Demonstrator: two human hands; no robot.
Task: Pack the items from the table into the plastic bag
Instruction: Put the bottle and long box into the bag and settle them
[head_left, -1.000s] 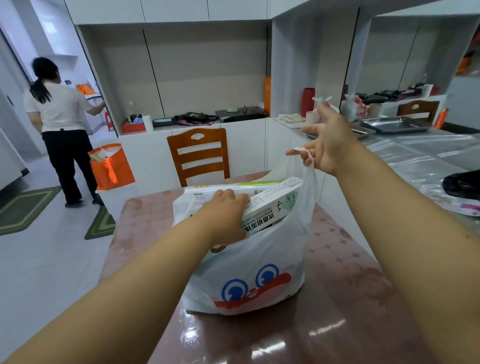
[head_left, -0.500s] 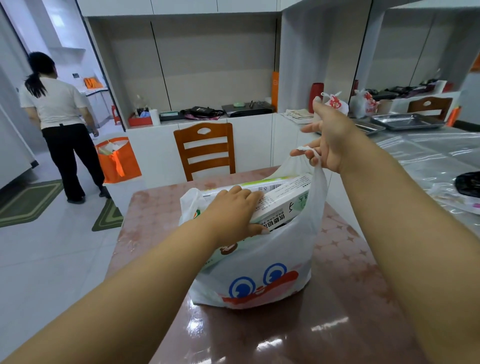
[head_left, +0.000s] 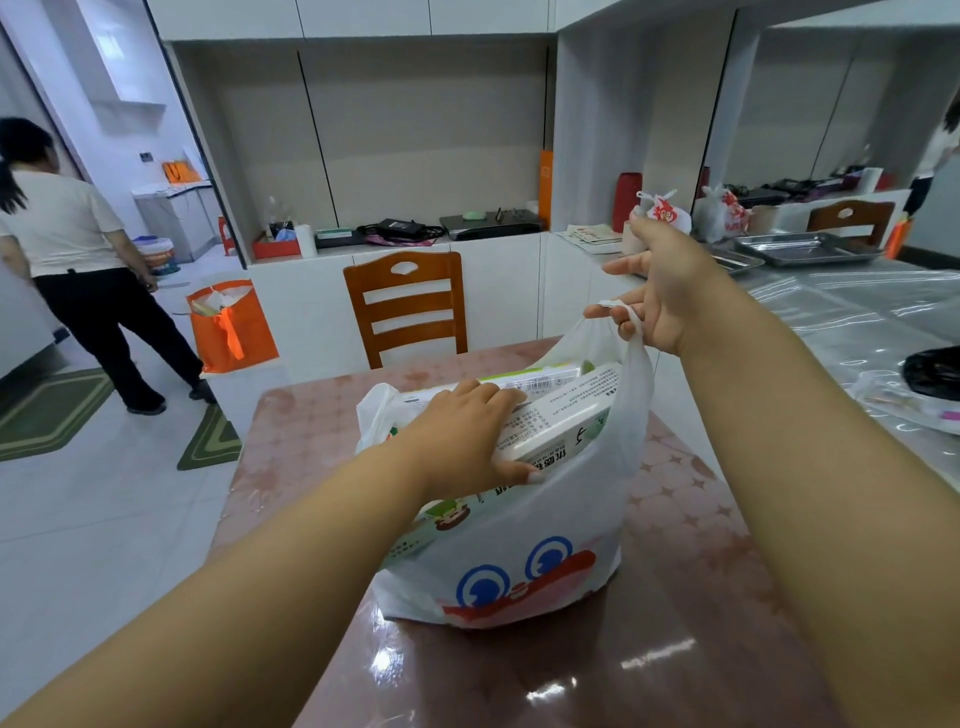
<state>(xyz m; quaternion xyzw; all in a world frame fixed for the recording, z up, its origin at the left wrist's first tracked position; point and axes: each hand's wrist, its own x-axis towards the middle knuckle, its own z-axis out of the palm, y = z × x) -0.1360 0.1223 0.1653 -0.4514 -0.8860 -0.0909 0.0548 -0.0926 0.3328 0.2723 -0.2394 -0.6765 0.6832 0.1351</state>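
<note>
A white plastic bag (head_left: 519, 551) with blue cartoon eyes and a red mouth stands on the brown patterned table (head_left: 691, 613). A white and green printed box (head_left: 561, 421) lies tilted in the bag's mouth, its upper end sticking out. My left hand (head_left: 462, 431) grips the box from above, fingers over its far edge and thumb under its near edge. My right hand (head_left: 660, 291) holds the bag's right handle loop up, pinched in its lower fingers, with the other fingers spread.
A wooden chair (head_left: 410, 306) stands behind the table. A person (head_left: 78, 260) walks on the floor at left, near an orange bag (head_left: 234, 327). A counter at right carries metal trays (head_left: 810, 249), tied plastic bags (head_left: 665, 210) and a black bag (head_left: 935, 371).
The view has shifted slightly. My left hand has pushed the box a little lower into the bag. The person at left has stepped further left.
</note>
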